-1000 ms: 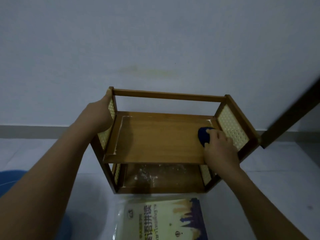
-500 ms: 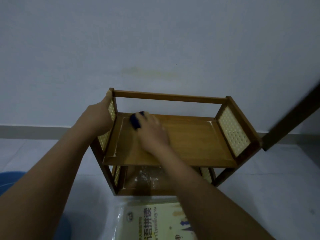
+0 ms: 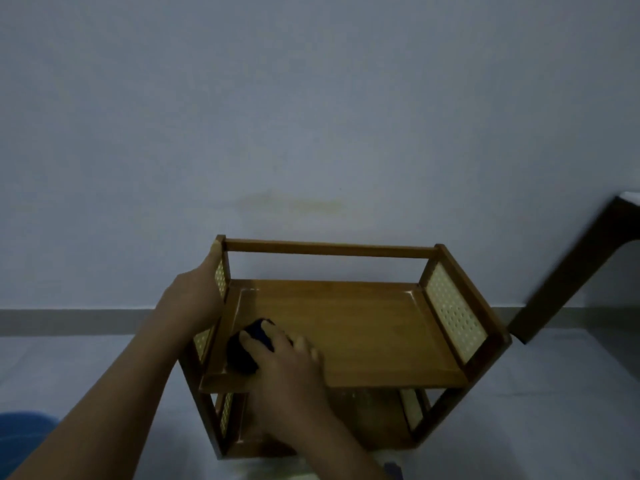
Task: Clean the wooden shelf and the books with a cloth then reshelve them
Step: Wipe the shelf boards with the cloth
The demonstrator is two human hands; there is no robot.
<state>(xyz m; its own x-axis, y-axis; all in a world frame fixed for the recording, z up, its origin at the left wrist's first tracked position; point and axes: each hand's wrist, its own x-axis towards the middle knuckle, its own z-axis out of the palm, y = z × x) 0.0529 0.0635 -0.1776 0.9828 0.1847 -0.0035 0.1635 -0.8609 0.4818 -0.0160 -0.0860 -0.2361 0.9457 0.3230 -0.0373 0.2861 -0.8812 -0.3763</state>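
Observation:
A small two-tier wooden shelf [image 3: 363, 327] with cane side panels stands on the floor against the wall. My left hand [image 3: 197, 299] grips its left side panel near the top back corner. My right hand [image 3: 284, 362] presses a dark blue cloth [image 3: 242, 351] onto the front left corner of the upper board, fingers curled over the cloth. A book [image 3: 391, 471] shows only as a sliver at the bottom edge, mostly hidden by my right forearm. The lower board is dim and partly covered by my arm.
A dark wooden table leg [image 3: 568, 275] slants down at the right, close to the shelf's right side. A blue object [image 3: 20, 431] sits at the lower left edge. Grey floor tiles surround the shelf; the pale wall is right behind it.
My right hand swept the cloth from the right end of the upper board to the back left, then forward to the front left corner. My left hand kept its grip. The view tilted up.

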